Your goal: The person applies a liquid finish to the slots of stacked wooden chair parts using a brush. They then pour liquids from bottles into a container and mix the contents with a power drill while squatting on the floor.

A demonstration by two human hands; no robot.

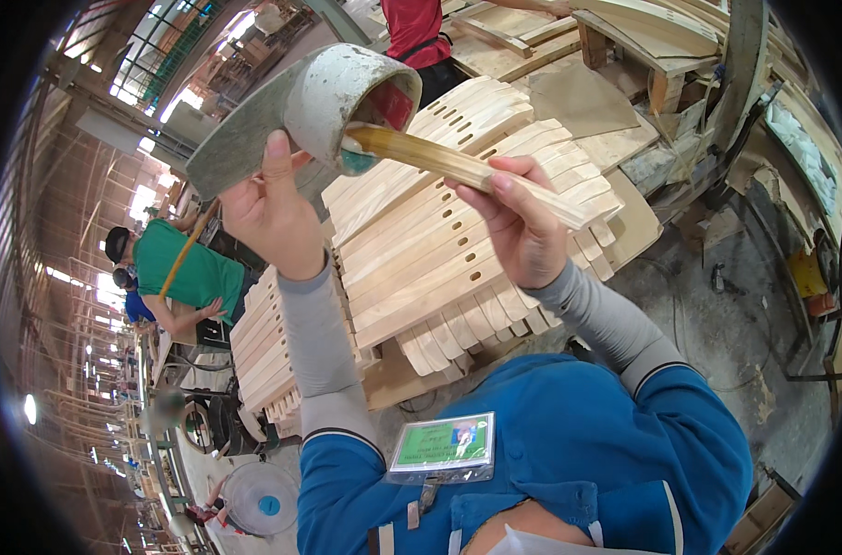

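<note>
My right hand [524,222] is closed around a pale wooden slat [439,162], thumb on top. The slat's darker, rounded end reaches the mouth of a white, stained, tube-like casing [326,102]. Red and green surfaces show inside that mouth; whether the slat touches them I cannot tell. A flat grey strip [240,129] runs out from the casing to the left. My left hand [277,217] is raised at this strip, thumb pressed on its near face and the other fingers mostly hidden behind it.
Rows of pale wooden pieces [421,268] with oval slots lie stacked below my hands. A smaller stack [264,342] sits to the left. A person in a green shirt [185,264] stands at left, another in red [411,32] at the far side. Wooden workbenches [657,55] fill the upper right.
</note>
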